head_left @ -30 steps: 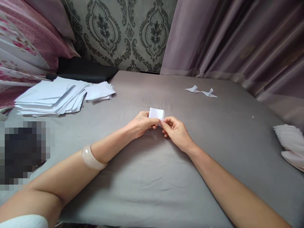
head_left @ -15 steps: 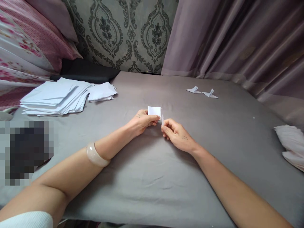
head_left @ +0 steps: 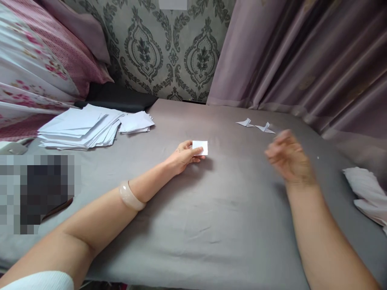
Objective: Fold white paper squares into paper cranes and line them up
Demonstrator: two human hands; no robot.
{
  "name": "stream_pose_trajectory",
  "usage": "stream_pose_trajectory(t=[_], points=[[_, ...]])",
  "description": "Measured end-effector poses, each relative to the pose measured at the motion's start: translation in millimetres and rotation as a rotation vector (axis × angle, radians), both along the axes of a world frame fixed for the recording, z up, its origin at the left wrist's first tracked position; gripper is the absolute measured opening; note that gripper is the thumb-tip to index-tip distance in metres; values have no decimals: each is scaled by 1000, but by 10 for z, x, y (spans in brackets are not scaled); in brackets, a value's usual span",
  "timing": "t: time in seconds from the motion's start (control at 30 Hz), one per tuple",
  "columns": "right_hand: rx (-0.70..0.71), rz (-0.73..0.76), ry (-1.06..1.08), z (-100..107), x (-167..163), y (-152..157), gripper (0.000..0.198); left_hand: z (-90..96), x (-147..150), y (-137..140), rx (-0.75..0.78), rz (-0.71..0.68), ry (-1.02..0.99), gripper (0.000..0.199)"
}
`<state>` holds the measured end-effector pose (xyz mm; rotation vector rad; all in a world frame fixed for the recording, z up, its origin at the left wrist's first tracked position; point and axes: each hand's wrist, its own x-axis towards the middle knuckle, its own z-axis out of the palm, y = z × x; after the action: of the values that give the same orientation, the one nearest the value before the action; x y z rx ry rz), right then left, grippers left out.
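Note:
My left hand is closed on a small white piece of paper, thumb on top and fingers beneath, just above the grey sheet. Out to the right, my right hand is raised and smeared by motion. Its fingers look curled, but whether anything is in them cannot be made out. Just beyond it lie two folded white paper shapes, a left one and a right one, each with a part standing up.
A large stack of white paper and a smaller stack lie at the back left, before a black cloth. Crumpled white fabric is at the right. Purple curtains hang behind the grey sheet.
My right hand has swung away to the right and up from the left hand. The thin white strip it pinched no longer shows. The left hand still holds its paper.

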<state>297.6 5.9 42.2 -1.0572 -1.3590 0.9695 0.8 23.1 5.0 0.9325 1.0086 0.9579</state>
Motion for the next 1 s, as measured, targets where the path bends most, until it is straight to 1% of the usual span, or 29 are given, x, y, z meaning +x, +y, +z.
stream_pose_trajectory(t=[0.03,0.07,0.1,0.17,0.2,0.23,0.27,0.33,0.4,0.5,0.6,0.67,0.73,0.77,0.87,0.93,1.0], points=[[91,-107,153,-24,23,46,17,3,-1,1,-6,3,-9,17],[125,-175,264,-51,6,83,18,4,-2,3,-10,-1,-22,18],[70,-172,324,-81,-50,110,22,5,-3,5,-12,-12,-37,20],[-166,-64,348,-152,-254,124,33,5,-3,12,-15,-53,-66,24],[-270,-10,323,-189,-385,114,36,5,-1,15,-18,-71,-77,25],[-323,35,261,-222,-522,96,39,6,1,17,-19,-86,-86,26],[-336,58,193,-251,-654,73,41,8,4,17,-19,-97,-92,27],[-327,109,70,-287,-878,22,41,16,16,10,-20,-107,-101,28],[-307,140,-21,-298,-1025,-25,39,24,33,-9,-27,-118,-104,28],[-286,176,-71,-290,-1115,-75,36,23,63,-49,-8,-143,-50,29],[-289,182,-89,-298,-1119,-102,34,10,78,-82,104,-177,64,32],[-255,204,-119,-326,-1108,-114,39,4,76,-93,167,-197,138,38],[-152,227,-187,-369,-1100,-127,41,2,67,-95,187,-212,193,45],[-89,226,-241,-392,-1098,-134,38,2,63,-94,189,-219,211,47],[70,159,-439,-450,-1096,-151,25,-6,59,-94,220,-245,259,48],[136,107,-554,-479,-1087,-155,21,-15,62,-99,267,-243,298,46],[173,68,-646,-504,-1068,-153,20,-22,58,-109,341,-194,377,44]])
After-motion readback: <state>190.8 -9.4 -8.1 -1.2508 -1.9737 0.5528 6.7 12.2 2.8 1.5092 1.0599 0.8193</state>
